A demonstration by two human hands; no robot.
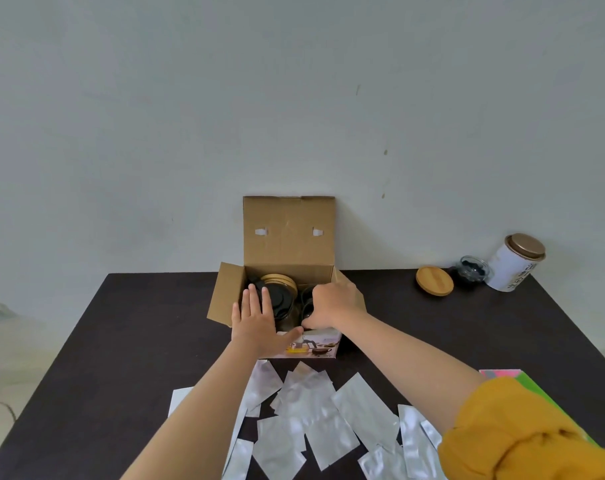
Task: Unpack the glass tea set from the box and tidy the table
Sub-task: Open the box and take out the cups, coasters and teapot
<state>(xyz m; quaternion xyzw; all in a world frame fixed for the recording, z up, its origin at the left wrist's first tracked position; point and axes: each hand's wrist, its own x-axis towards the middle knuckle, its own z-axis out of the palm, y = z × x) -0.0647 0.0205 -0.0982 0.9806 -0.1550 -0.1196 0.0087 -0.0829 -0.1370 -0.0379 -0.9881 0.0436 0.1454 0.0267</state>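
With the open box (287, 271) at frame centre, we judge unpacking barely begun: our left hand (256, 320) lies flat on its front edge, our right hand (332, 303) curls around dark glassware (306, 306) inside, needing a careful lift next.

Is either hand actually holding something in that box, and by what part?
The right hand curls into the box on something dark, though which part cannot be told. The left hand lies flat on the box's near edge, gripping nothing.

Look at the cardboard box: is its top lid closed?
No, the cardboard box has its lid standing upright against the wall, leaving the inside exposed.
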